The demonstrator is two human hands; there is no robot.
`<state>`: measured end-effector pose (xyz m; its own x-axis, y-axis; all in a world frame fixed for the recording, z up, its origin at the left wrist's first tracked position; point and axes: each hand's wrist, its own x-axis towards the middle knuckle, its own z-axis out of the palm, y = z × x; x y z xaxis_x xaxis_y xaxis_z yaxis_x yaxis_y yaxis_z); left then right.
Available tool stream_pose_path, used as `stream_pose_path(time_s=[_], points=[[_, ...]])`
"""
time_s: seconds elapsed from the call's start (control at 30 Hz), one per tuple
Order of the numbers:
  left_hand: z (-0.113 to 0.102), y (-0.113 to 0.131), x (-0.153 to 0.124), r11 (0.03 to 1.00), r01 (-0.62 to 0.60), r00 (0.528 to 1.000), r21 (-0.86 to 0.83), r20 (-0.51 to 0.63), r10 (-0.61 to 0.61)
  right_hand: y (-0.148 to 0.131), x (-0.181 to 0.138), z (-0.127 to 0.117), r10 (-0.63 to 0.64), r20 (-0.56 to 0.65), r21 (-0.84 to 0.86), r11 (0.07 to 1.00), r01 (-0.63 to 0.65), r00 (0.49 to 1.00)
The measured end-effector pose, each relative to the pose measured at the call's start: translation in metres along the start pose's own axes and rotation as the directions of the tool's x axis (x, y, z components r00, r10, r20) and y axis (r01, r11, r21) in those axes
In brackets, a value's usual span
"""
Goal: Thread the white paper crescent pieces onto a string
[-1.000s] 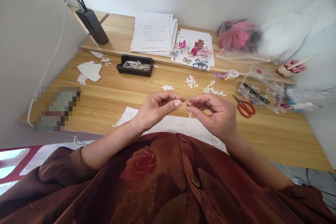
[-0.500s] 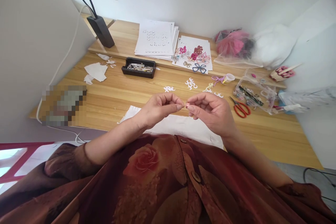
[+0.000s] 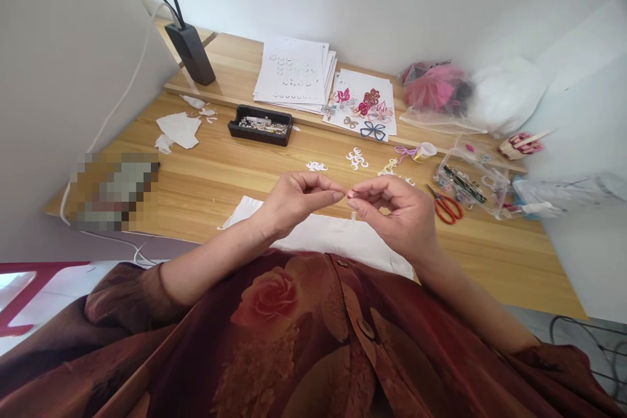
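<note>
My left hand [image 3: 298, 199] and my right hand [image 3: 396, 209] are raised just above the wooden table [image 3: 210, 176], fingertips pinched together and touching at the middle. Between the fingertips sits a tiny piece [image 3: 351, 194] too small to name. Under both hands a white sheet [image 3: 318, 235] lies at the table's near edge. Small white paper cut-outs [image 3: 357, 158] are scattered just beyond my fingers.
A black tray [image 3: 260, 125] of small bits, stacked white sheets [image 3: 294, 72], coloured paper flowers [image 3: 365, 108], red scissors [image 3: 445, 206], a clear plastic box [image 3: 470, 176], bags [image 3: 465, 95] at the back right, a black box with a cable [image 3: 189, 49], and paper scraps [image 3: 179, 129].
My fingertips have closed the small gap between the hands and now meet. The view has shifted slightly; the table items stay put.
</note>
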<state>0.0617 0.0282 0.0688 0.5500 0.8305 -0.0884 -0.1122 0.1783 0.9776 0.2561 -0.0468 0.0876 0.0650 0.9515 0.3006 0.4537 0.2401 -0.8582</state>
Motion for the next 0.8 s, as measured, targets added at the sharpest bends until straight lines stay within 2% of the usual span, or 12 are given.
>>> stream_pose_path(time_s=[0.13,0.3,0.43,0.53,0.67,0.8], points=[[0.000,0.000,0.004,0.999,0.021,1.000,0.027,-0.004,-0.021,0.003,0.002,0.002,-0.018,-0.028,-0.019,1.000,0.017,0.999],[-0.001,0.000,0.007,0.989,0.072,0.996,0.132,0.042,-0.079,0.004,0.009,0.004,0.185,0.006,0.195,0.964,-0.183,0.983],[-0.002,-0.002,0.008,0.997,0.064,0.998,0.043,0.023,-0.065,0.005,0.011,0.004,0.263,0.082,0.324,0.905,-0.275,0.961],[-0.003,-0.003,0.006,0.998,0.067,0.998,0.012,0.009,-0.067,0.004,0.008,0.005,0.233,0.053,0.299,0.924,-0.239,0.971],[-0.001,-0.004,0.002,0.999,0.040,0.999,0.025,-0.004,-0.040,0.003,-0.001,0.007,0.165,-0.042,0.197,0.968,-0.153,0.985],[0.004,-0.005,0.003,0.999,0.001,1.000,0.042,-0.002,-0.001,0.004,-0.005,0.007,0.077,-0.076,0.075,0.995,-0.071,0.994]])
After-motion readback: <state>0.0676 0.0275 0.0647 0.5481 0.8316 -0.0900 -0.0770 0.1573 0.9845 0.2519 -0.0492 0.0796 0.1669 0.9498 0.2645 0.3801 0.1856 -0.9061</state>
